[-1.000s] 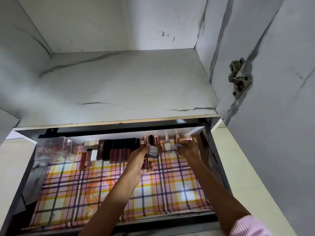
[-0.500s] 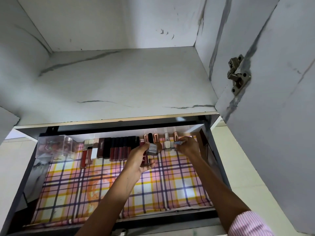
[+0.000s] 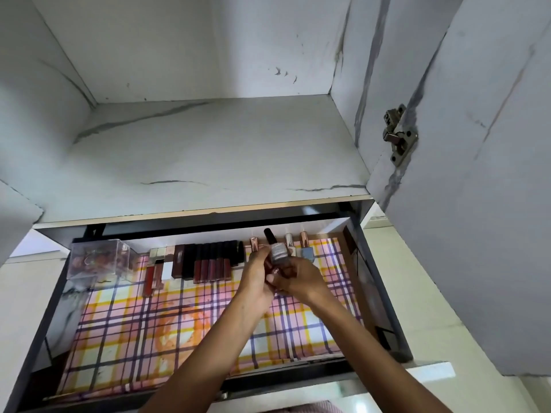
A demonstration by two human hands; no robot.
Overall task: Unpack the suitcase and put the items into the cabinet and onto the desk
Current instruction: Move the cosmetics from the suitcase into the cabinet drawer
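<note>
Here both hands meet above drawer [image 3: 378, 281]: left hand [image 3: 256, 281] grips dark-capped bottle [image 3: 275, 248]; right hand [image 3: 298, 278] fingers curled at bottle base, grip unclear

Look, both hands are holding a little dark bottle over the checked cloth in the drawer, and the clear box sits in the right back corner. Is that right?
Not quite. In the head view the clear box sits in the left back corner, not the right. The rest holds: the left hand and right hand hold the little dark bottle over the checked cloth in the drawer.
</note>
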